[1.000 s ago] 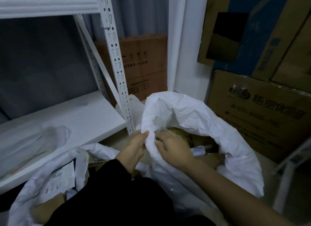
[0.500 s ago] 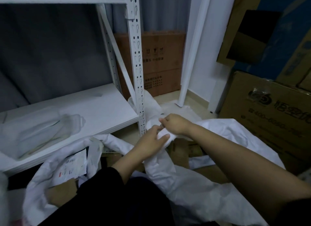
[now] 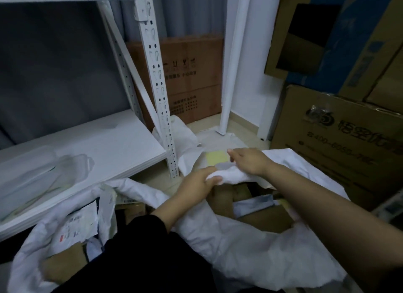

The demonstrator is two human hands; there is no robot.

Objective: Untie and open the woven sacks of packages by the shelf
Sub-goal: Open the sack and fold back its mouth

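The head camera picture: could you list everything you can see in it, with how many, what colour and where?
Woven sacks: two, white, on the floor in front; both open, with packages showing inside.
Packages: several, brown cardboard and pale, inside the sacks; exact count unclear.
Labelled parcel: one, white, in the left sack.
Shelf: one, white metal, on the left.
Clear plastic bag: one, on the shelf board.
Brown carton: one, behind the shelf post.
Large cardboard boxes: several, brown and blue, stacked at right.
Yellow sheet: one, on the floor beyond the hands.
Left hand: grips the sack's bunched edge.
Right hand: rests on the same edge.
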